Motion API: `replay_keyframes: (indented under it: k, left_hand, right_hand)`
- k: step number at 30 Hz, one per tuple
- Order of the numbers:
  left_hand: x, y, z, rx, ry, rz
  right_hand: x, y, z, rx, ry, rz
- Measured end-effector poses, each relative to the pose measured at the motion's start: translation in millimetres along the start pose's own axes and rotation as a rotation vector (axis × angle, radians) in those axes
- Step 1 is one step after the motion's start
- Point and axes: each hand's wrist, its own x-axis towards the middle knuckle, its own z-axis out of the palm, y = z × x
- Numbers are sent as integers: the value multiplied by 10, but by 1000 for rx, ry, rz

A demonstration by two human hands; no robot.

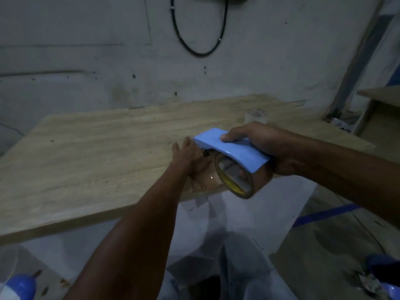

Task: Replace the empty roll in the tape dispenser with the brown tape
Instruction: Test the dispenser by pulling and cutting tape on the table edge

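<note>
My right hand point(263, 148) grips a blue tape dispenser point(231, 151) held above the near edge of the wooden table point(97, 152), thumb on its top. A brown tape roll point(236, 180) sits under the blue cover. A strip of brownish clear tape point(205, 178) runs from the roll toward the dispenser's front. My left hand point(190, 156) is at that front end with its fingers on the strip; the picture is too blurred to show the exact hold. An empty whitish roll point(255, 115) stands on the table behind the dispenser.
A grey wall with a hanging black cable point(194, 40) rises behind the table. A second wooden surface point(383, 96) stands at the right. A blue line point(324, 214) marks the floor. Blue objects lie at the lower left point(20, 286) and lower right point(383, 271).
</note>
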Motion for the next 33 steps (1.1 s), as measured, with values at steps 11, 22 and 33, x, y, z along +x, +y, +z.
replay_keyframes:
  k: [11,22,33]
  left_hand:
    - [240,-545,32,49,273,-210]
    - [312,-907,61,-20,313,-217]
    - [369,-912,91,-32,328,-242]
  right_hand:
    - [1005,6,-57,-260,320,-371]
    - [1700,121,-21,-1040,671,-757]
    - [2222,249,141,-1213,791,-653]
